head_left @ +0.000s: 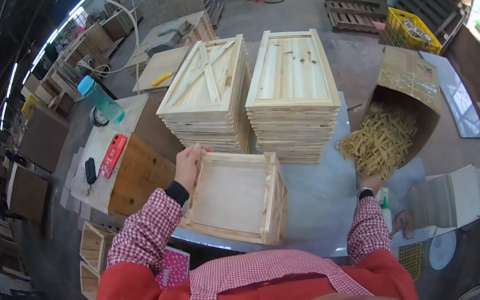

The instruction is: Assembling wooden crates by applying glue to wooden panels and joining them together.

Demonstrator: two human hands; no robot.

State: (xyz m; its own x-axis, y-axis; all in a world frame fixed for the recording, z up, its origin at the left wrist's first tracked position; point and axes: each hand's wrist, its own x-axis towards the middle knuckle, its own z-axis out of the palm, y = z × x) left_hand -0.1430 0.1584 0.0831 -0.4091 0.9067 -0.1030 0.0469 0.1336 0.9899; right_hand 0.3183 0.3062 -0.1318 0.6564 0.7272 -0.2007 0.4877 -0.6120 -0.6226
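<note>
In front of me on the table stands a shallow, open wooden box [232,196] with a pale flat bottom and a slatted frame. My left hand [188,168] is closed on its far left corner, fingers over the rim. To the right, a heap of thin yellowish strips [381,135] spills from a cardboard box [408,79] lying on its side. My right hand [371,182] is at the near edge of that heap, its fingers mostly hidden by the strips.
Two tall stacks of wooden panels, a left stack [205,86] and a right stack [287,73], stand behind the box. On a side bench at left are a turquoise bottle [102,101] and a red tool [113,155]. Papers [452,198] and a green-tipped bottle [385,208] lie at right.
</note>
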